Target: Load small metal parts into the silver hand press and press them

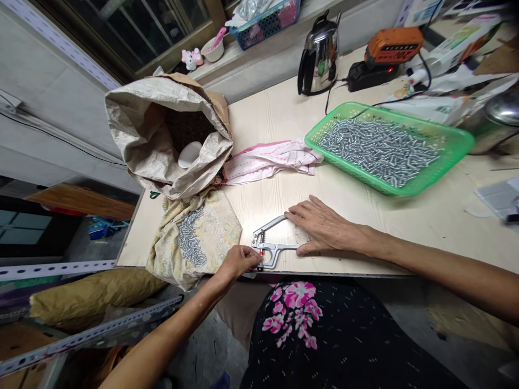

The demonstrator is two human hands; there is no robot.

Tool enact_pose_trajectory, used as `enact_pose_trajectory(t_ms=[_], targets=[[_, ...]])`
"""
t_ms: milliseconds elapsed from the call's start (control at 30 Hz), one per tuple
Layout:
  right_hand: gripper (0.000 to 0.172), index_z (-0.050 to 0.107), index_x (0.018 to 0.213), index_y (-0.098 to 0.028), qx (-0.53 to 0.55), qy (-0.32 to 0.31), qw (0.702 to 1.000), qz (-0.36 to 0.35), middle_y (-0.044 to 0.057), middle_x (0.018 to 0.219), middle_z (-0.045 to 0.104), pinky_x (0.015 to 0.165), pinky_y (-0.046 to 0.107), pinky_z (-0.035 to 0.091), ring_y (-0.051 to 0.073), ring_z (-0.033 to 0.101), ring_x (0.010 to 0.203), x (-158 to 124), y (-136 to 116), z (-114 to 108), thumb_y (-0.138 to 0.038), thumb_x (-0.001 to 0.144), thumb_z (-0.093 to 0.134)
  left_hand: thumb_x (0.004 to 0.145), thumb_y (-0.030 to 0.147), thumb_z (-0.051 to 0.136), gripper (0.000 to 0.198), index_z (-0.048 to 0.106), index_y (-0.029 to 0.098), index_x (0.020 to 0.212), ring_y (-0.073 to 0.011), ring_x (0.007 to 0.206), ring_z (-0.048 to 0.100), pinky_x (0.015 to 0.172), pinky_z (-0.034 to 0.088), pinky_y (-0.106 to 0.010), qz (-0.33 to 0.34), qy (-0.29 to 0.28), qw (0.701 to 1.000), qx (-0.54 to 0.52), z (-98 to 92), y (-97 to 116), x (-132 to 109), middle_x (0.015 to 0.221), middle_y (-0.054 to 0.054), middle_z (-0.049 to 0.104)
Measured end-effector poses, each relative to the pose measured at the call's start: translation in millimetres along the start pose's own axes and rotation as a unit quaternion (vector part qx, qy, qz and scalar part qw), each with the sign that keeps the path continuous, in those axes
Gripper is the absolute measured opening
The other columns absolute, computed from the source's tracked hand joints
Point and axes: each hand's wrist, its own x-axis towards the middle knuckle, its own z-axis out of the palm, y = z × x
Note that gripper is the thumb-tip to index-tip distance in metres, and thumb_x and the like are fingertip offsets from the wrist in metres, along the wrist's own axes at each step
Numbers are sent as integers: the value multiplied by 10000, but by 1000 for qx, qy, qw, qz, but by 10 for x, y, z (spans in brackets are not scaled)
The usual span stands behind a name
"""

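Note:
A silver hand-press tool (272, 256) with two handles and a small spring lies at the table's front edge. My left hand (240, 260) is pinched at the tool's jaw, beside a small red part; whatever its fingertips hold is too small to name. On the right, my right hand (324, 227) has its fingers spread, the fingertips touching the end of the upper handle and the thumb by the end of the lower one. Left of the tool, a heap of small metal pieces (191, 236) rests on a patterned cloth (221, 219).
A green basket (432, 186) of metal pieces stands at the right. Behind the cloth is a large open sack (133, 121). A pink-and-white towel (270, 162), a kettle (322, 51) and an orange battery (395, 46) on a black charger lie farther back.

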Motion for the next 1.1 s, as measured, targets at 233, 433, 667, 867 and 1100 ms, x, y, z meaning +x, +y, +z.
enact_pose_trajectory(t_ms=[233,433,667,867,1100], targets=[[154,589,1017,-192,-24,30,999,31,107,1043,624,830,396,377,262,503,953,129,105,145,-231,930,468,576,509,684,384,641,134,644,-103,507,462,518,351,-226,-2,-11,1000,6,-19,-22,4,524,9,533],[501,542,1180,-160,8,21,999,36,144,1151,592,925,460,382,308,493,1069,68,34,112,-533,851,600,592,488,681,369,663,124,653,-106,505,462,502,338,-222,-2,1,1000,14,-11,-41,10,526,1,551],[1004,357,1398,-108,27,-8,999,22,228,1372,464,1067,575,271,389,381,1273,-98,-21,168,-669,649,720,621,494,663,382,678,116,672,-109,515,466,504,332,-221,11,5,999,34,-9,-76,20,540,-4,563],[774,350,1420,-149,38,-13,999,17,160,1231,569,1025,549,291,325,487,1120,-100,-105,39,-466,795,679,716,445,641,342,694,107,705,-123,537,492,519,347,-226,16,12,996,88,-20,-53,0,561,-9,576],[744,343,1433,-137,59,16,998,14,146,1156,597,903,472,379,310,496,1045,-143,-153,90,-428,829,664,917,312,554,200,672,181,1012,-218,923,600,801,482,-322,242,159,899,327,212,286,-334,964,-73,635]])
